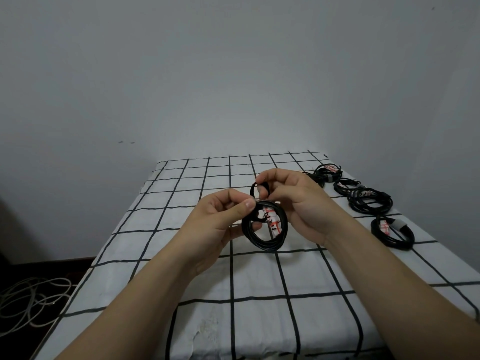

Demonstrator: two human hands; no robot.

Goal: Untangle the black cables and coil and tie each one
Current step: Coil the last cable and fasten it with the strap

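1. Checked desk cloth [233, 320]: lies under both forearms.
2. Left hand [223, 219]: grip pinches the top of the coiled black cable [262, 244], held upright above the desk between the hands, ring facing the camera.
3. Right hand [293, 203]: grip pinches the black tie loop [255, 189], just above the coil's top; this hand is nearer for wrapping.
4. Tied coils [370, 201]: row along the far right edge.

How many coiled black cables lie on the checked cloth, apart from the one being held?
4 coiled black cables, in a row along the checked cloth's right side: farthest coil, second coil, third coil, nearest coil. The right hand may hide another.
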